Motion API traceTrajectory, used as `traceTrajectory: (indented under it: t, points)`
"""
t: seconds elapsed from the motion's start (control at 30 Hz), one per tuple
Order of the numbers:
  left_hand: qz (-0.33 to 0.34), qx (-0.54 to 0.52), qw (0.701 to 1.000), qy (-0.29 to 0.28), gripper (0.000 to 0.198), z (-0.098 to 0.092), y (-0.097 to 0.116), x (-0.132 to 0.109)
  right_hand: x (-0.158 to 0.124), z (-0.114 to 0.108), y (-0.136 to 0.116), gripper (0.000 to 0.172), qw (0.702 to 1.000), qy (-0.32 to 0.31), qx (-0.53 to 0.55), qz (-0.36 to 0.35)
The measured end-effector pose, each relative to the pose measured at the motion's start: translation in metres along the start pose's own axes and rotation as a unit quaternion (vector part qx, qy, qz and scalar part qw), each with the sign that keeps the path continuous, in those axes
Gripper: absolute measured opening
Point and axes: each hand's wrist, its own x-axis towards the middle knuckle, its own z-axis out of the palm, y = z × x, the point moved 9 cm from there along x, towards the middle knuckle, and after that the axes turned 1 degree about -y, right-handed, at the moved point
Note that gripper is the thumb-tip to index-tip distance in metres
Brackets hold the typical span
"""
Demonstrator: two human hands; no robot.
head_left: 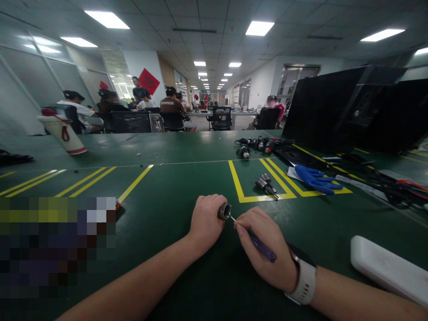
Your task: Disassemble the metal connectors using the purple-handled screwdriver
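Observation:
My left hand [207, 223] is closed around a dark metal cylindrical part [224, 211], its round open end facing right. In my right hand [264, 245] is a screwdriver [262, 248] with a translucent purple handle, gripped like a pen. Its thin metal shaft points at the open end of the part; whether the tip touches inside I cannot tell. Beyond my right hand, a few metal parts [265, 182] lie within a yellow-taped area. A watch with a pale strap sits on my right wrist.
A blue and white glove [316, 178] lies to the right of the yellow tape [267, 199]. Behind are corded tools [257, 145] and large black monitors [321, 107]. A white case [388, 263] stands at right, a cream cup [63, 133] at far left. People sit at desks beyond.

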Motion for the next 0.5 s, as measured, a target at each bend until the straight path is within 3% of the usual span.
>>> traceTrajectory:
  t: [0.5]
  points:
    - [-0.016, -0.030, 0.999, 0.018, 0.012, -0.0011, -0.0054, 0.0007, -0.0002, -0.0042, -0.0006, 0.014, 1.000, 0.016, 0.003, -0.004]
